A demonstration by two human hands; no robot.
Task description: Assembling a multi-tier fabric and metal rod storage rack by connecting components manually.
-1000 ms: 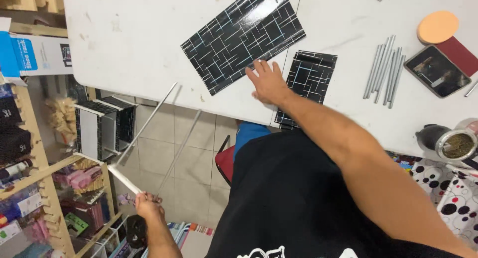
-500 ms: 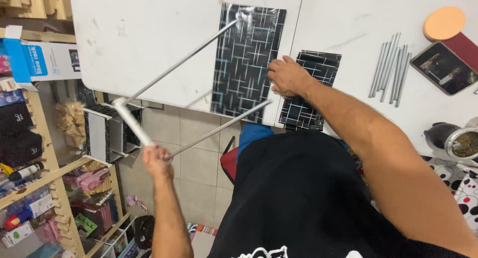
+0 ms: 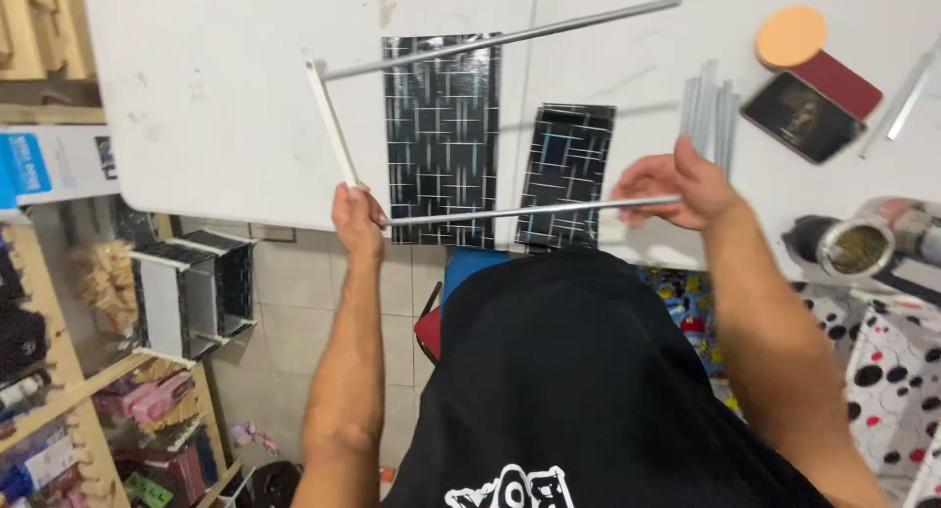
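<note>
While two black patterned panels (image 3: 441, 135) lie on one table (image 3: 196, 106), both hands grip one rod frame (image 3: 333, 140)

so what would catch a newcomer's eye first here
A U-shaped metal rod frame held over the white table, left hand at its corner, right hand on the near rod. Under it lie two black patterned panels, with an orange disc at far right.

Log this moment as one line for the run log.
left hand: grips frame corner | right hand: holds near rod end | frame: above white table, over large black patterned panel
</note>
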